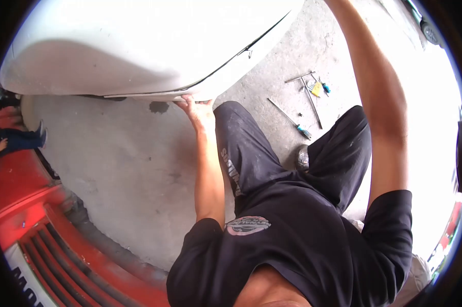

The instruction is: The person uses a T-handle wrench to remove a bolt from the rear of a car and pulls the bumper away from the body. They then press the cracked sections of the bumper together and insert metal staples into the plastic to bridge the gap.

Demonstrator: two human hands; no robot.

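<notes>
A white car bumper (139, 61) fills the upper left, with a dark seam running along its right side. My left hand (197, 110) grips its lower edge, the fingertips partly hidden against the panel. My right arm (382, 92) reaches up past the top of the view beside the car, so my right hand is out of sight. On the floor by my knees lie a screwdriver (292, 122) with a teal-and-black handle and a T-handle wrench (312, 97). A small yellow item (316, 89) and another teal handle (326, 89) lie near the wrench.
A red vehicle (21, 179) with a slatted grille stands along the left and lower left. Another person's legs (21, 139) and hand show beside it. Grey concrete floor (133, 179) lies between. A dark stain (159, 107) marks it near the bumper.
</notes>
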